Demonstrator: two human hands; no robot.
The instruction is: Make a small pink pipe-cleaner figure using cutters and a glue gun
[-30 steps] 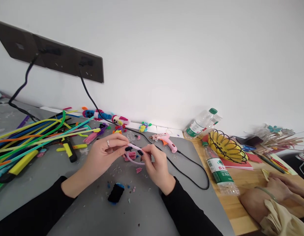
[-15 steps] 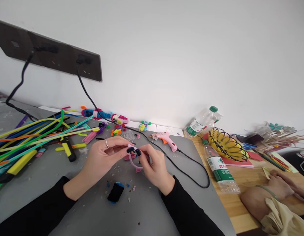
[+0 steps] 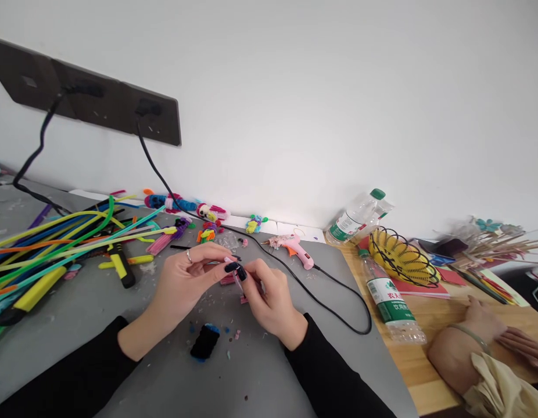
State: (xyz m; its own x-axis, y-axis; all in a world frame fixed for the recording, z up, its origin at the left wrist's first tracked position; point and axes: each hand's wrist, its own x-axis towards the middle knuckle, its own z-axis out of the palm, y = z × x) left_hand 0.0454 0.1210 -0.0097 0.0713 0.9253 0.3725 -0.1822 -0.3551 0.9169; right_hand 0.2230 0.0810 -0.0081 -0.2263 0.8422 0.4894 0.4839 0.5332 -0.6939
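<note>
My left hand (image 3: 188, 280) and my right hand (image 3: 269, 297) meet over the grey table (image 3: 164, 377), fingertips pinched together on a short pale pink pipe cleaner (image 3: 236, 280). The piece is mostly hidden between the fingers now. Small pink cut pieces (image 3: 228, 281) lie on the table just under the hands. A black and blue fuzzy roll (image 3: 205, 341) sits nearer to me, below my hands.
A heap of long coloured pipe cleaners (image 3: 64, 238) and yellow-handled tools (image 3: 121, 264) lie at left. A pink glue gun (image 3: 297, 249) with a black cord (image 3: 339, 302), water bottles (image 3: 388, 302), a wire basket (image 3: 402, 258), and another person's arm (image 3: 473, 348) are at right.
My hands closed in on each other; the pink loop that hung below the fingers is now folded up tight between them. The other person's hand shifted slightly on the wooden table.
</note>
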